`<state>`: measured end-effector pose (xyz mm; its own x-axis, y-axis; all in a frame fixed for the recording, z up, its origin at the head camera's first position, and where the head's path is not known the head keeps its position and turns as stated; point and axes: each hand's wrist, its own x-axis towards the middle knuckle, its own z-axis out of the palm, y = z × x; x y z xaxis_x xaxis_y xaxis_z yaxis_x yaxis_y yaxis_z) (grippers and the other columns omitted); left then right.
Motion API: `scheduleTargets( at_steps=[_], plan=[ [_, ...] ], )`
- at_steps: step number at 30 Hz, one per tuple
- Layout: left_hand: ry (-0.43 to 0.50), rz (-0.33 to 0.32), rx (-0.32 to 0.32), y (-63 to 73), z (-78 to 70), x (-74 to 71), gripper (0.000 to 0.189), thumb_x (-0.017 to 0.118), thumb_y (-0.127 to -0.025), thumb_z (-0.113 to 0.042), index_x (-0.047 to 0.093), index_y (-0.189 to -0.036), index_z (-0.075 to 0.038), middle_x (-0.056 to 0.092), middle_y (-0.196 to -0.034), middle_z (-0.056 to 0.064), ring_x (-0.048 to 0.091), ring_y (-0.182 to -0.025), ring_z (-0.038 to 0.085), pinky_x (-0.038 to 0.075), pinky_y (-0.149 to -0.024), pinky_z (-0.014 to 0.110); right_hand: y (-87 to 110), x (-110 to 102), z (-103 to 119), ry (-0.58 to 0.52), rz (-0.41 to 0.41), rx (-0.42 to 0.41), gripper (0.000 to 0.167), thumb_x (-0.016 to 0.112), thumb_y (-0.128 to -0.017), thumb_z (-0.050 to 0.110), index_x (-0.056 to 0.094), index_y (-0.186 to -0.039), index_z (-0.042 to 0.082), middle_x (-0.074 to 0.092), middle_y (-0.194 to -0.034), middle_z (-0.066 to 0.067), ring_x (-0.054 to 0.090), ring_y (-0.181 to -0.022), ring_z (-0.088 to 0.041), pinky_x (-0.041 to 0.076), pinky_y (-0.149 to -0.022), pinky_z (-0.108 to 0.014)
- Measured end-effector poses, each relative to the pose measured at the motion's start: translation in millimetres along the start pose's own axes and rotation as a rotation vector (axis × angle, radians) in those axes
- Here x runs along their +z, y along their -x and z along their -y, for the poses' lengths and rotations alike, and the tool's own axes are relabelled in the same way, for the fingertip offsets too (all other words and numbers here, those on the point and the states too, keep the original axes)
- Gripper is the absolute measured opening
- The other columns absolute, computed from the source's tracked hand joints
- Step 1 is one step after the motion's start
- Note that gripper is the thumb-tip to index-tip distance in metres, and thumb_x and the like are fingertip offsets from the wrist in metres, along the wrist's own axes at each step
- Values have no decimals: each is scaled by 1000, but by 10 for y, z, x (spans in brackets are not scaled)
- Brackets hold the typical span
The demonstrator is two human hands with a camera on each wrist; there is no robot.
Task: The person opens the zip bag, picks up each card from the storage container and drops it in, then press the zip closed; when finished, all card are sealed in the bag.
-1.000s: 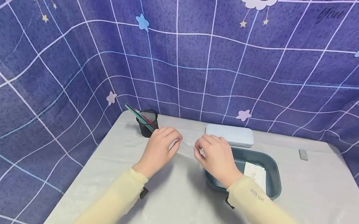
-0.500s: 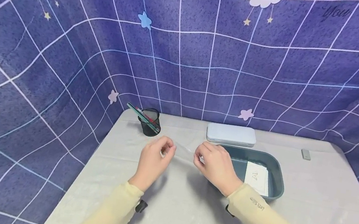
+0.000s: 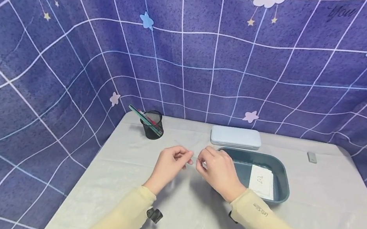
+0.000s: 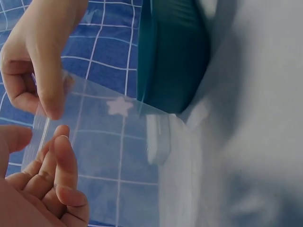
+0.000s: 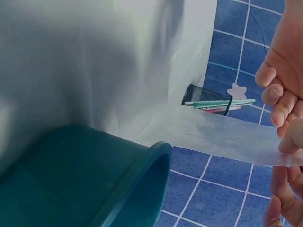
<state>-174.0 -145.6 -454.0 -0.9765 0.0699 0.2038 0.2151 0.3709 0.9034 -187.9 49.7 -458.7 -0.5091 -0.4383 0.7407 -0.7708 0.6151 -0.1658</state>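
My right hand (image 3: 219, 171) pinches the edge of a clear plastic bag (image 4: 102, 146) between thumb and fingers. A pale line runs along the bag's pinched edge in the left wrist view. Close beside it, my left hand (image 3: 170, 166) has its thumb apart from its loosely bent fingers (image 4: 66, 163), near that same edge. In the right wrist view the bag hangs as a see-through sheet from the right hand's thumb (image 5: 292, 137), with the left hand (image 5: 286, 71) just beyond. From the head the bag is barely visible.
A dark teal bin (image 3: 285, 181) holding white printed cards (image 3: 261, 182) stands by my right forearm. Behind it lies a pale blue case (image 3: 236, 137). A black mesh cup (image 3: 154, 126) with pencils is at back left, and a small grey block (image 3: 312, 157) at right.
My left hand has come off the bag's left end and moved right, close to the right hand. The right hand keeps its pinch and has hardly moved.
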Motion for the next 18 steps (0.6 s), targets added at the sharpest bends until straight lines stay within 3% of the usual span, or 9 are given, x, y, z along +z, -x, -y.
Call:
scheduleTargets(
  at_steps=[5,10,18],
  plan=[
    [39,-13,-20,-3,-21,46,20,69,-100,-21,75,-89,-6,76,-78,6,66,-62,22,44,-55,23,11,-17,12,7,-10,3,14,74,-79,4,62,-80,13,61,-76,6,57,-60,-11,45,-61,-34],
    [86,-10,-36,-3,-40,67,18,67,-101,-17,74,-91,-4,77,-84,12,67,-67,32,35,-52,23,12,-25,8,-1,1,25,13,74,-80,6,63,-81,12,61,-76,5,58,-60,-12,46,-62,-35],
    [43,0,-57,-25,-58,52,13,65,-98,-9,74,-93,0,76,-78,5,68,-62,18,45,-55,23,32,-7,40,-4,34,24,11,76,-82,10,66,-85,13,62,-79,6,62,-66,-13,47,-66,-35]
  ],
)
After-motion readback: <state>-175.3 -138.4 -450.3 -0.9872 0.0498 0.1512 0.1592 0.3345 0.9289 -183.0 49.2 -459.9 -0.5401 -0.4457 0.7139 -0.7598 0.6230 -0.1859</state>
